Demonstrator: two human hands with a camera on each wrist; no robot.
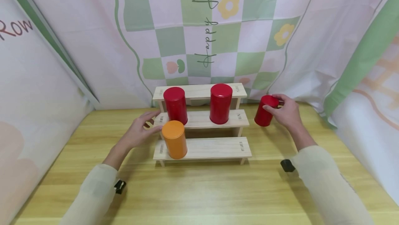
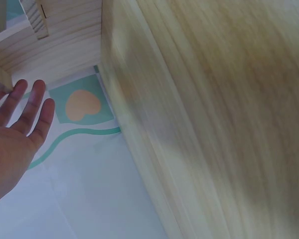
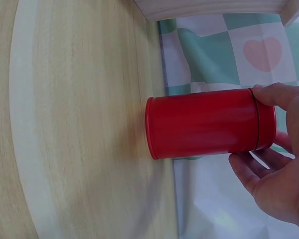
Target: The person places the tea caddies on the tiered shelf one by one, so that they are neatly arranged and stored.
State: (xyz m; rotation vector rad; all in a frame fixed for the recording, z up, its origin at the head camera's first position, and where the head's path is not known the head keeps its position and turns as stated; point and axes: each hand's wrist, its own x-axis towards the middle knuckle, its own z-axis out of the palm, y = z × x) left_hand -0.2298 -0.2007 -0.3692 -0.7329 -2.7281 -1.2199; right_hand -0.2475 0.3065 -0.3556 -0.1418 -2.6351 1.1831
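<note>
My right hand (image 1: 286, 110) grips a red canister (image 1: 264, 113) round its lid, to the right of the stepped rack. In the right wrist view the thumb lies on one side of the red canister (image 3: 204, 124) and the fingers on the other. My left hand (image 1: 141, 129) is at the rack's left end, its fingers loosely extended and holding nothing. Its fingertips (image 2: 20, 85) are right at the end of a wooden step. An orange canister (image 1: 174, 140) stands on the bottom step (image 1: 215, 148), close to the left thumb. Two more red canisters, left (image 1: 176, 105) and right (image 1: 221, 103), stand on the middle step (image 1: 199, 119).
The top step (image 1: 196, 91) of the wooden rack is at the back, near a checkered cloth (image 1: 199, 34). White printed cloth (image 1: 40, 89) also hangs at both sides of the wood-grain table (image 1: 202, 193). A small black piece (image 1: 287, 165) shows by the right sleeve.
</note>
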